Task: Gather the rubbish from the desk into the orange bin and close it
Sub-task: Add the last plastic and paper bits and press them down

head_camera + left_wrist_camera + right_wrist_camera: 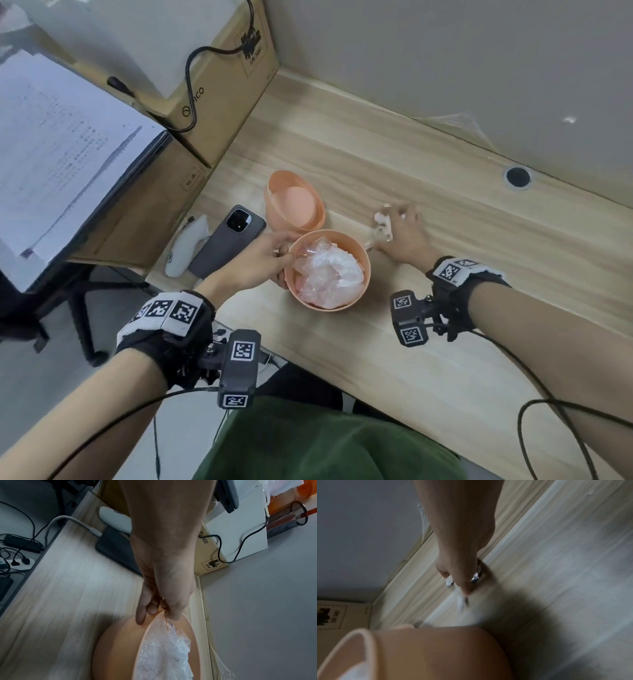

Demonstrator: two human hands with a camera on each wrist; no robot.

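My left hand (263, 255) grips the near-left rim of the bin (363, 286), thumb inside, fingers curled on the outer wall. Bin sits upright on the desk (445, 342), w/ crumpled clear plastic (329, 270) filling it. Just right of the bin, my right hand (402, 233) is down on the desk, fingers curled round white scraps (381, 226) — blurry, can't tell what exactly. Lid (294, 200) lies open-side up just behind the bin, touching it. Phone (227, 241) left of the lid.
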